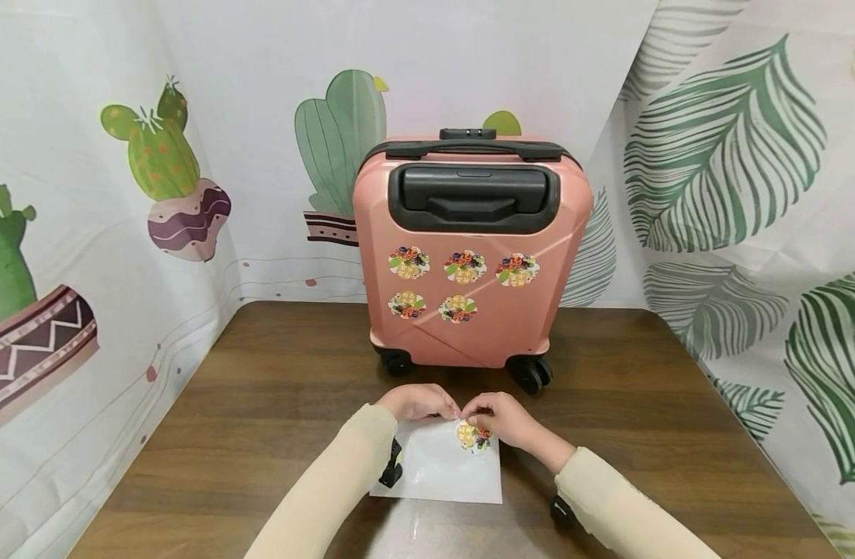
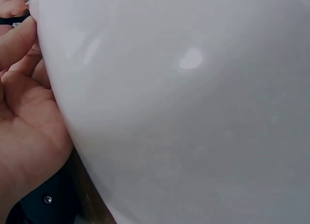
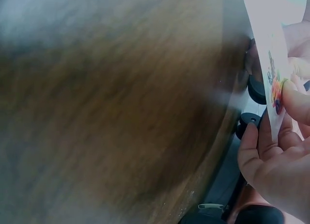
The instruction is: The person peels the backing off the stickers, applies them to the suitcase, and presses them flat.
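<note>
A white sheet [image 1: 444,470] is held up over the table, with one round fruit-patterned sticker [image 1: 474,437] at its upper right corner. My left hand [image 1: 422,402] grips the sheet's top edge, its fingertips close to the sticker. From the other side my right hand [image 1: 505,419] pinches that corner. In the right wrist view the thumb lies at the printed sticker [image 3: 276,93], with fingers behind the sheet. Glossy white sheet [image 2: 174,117] fills most of the left wrist view, the left palm [image 2: 34,112] beside its edge. Whether the sticker's edge is lifted I cannot tell.
Just beyond the hands a pink suitcase [image 1: 462,341] stands upright on black wheels [image 1: 530,374]. Several similar stickers [image 1: 465,266] are on its front in two rows, three above and two below. Brown wooden table [image 1: 259,435] lies underneath; a patterned cloth [image 1: 245,101] hangs behind.
</note>
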Demonstrator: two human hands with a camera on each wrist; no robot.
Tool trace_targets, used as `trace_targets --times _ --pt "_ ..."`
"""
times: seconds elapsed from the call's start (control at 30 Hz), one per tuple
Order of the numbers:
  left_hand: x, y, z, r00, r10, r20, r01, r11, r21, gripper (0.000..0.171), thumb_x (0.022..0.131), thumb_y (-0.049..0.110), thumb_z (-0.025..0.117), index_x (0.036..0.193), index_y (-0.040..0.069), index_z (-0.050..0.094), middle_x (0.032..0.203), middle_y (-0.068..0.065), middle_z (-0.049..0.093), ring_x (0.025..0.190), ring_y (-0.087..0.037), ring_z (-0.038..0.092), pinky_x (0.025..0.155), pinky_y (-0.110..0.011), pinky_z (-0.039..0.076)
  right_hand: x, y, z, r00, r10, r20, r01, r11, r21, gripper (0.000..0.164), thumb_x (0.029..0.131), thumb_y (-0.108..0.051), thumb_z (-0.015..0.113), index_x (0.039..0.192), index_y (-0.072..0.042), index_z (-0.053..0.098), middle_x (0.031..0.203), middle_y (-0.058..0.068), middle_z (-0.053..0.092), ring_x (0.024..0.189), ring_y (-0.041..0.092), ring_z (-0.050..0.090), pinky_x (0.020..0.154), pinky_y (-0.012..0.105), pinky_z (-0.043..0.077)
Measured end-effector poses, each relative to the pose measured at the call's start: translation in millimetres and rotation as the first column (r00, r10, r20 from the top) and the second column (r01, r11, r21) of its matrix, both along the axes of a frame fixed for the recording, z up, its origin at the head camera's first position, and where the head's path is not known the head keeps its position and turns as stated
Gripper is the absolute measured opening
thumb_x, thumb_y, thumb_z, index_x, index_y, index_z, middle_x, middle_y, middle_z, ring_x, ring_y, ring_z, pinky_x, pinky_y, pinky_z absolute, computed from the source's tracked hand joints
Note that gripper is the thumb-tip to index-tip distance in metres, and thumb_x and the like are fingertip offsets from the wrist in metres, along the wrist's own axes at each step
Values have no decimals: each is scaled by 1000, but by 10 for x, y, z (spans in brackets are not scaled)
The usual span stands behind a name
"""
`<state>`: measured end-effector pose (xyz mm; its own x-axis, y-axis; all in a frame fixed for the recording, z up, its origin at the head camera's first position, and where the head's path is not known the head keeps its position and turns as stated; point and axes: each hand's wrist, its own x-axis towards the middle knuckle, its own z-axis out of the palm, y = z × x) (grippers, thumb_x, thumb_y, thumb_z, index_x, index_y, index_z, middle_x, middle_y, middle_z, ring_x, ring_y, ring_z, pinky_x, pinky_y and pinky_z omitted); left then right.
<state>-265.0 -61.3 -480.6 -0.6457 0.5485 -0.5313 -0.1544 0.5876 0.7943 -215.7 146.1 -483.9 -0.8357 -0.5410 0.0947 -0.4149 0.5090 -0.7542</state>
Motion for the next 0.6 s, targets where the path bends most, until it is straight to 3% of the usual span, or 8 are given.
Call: trace_targets --times 0.43,0.6 --pt "-2 0 -16 1000 10 17 -11 1000 21 30 99 3 58 122 -14 67 132 -19 68 113 -12 58 118 -37 40 4 -5 -4 999 -30 41 30 999 17 6 95 -4 68 93 -3 74 90 8 72 79 1 54 70 19 49" --pt "3 -6 -9 1000 26 16 -26 999 29 29 97 4 61 119 -11 70 126 -16 72 106 -11 59 112 -33 45 19 13 -4 1000 7 -14 -7 1000 12 5 94 -6 69 90 -5 72 84 2 69 76 1 53 67 20 48"
